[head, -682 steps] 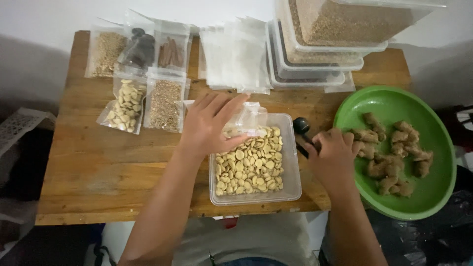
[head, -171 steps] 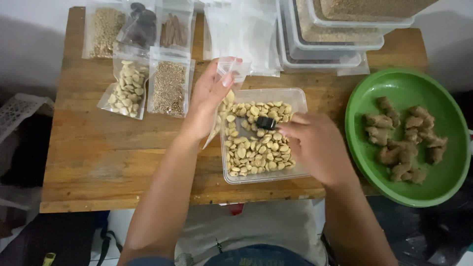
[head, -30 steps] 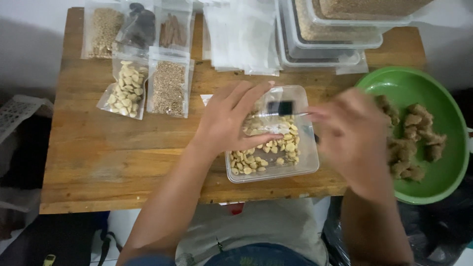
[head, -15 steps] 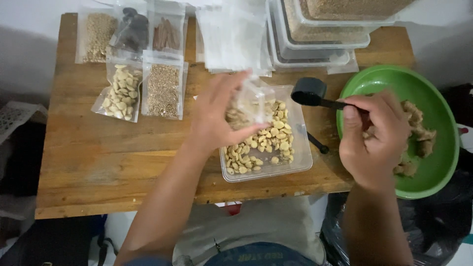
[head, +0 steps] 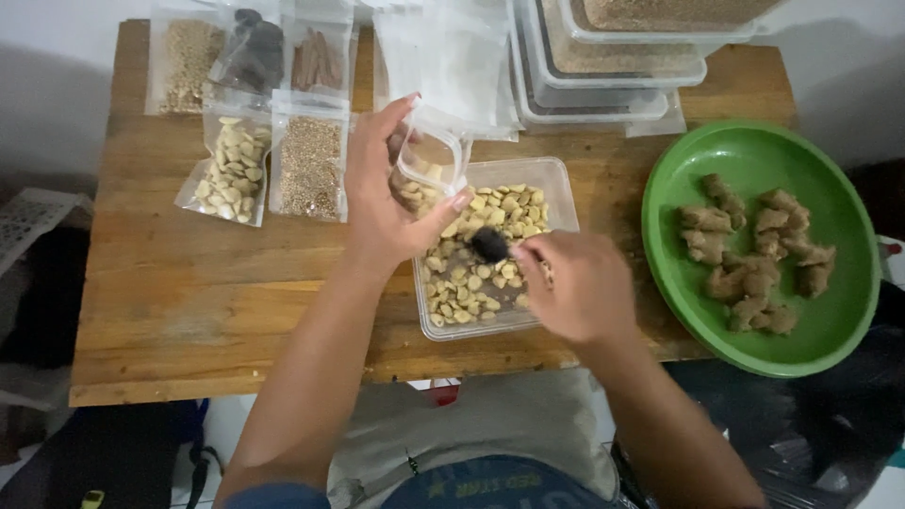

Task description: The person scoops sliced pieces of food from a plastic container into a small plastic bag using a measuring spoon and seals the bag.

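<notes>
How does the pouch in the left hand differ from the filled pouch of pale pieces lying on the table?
The pouch in the left hand is held up with its mouth open; the filled pouch on the table lies flat, and its top looks closed. The held pouch has only a few pale pieces at its bottom; the lying one is nearly full. The held one hangs over the clear tub; the other rests on the wooden table. Both are small clear pouches with similar pale pieces.
</notes>
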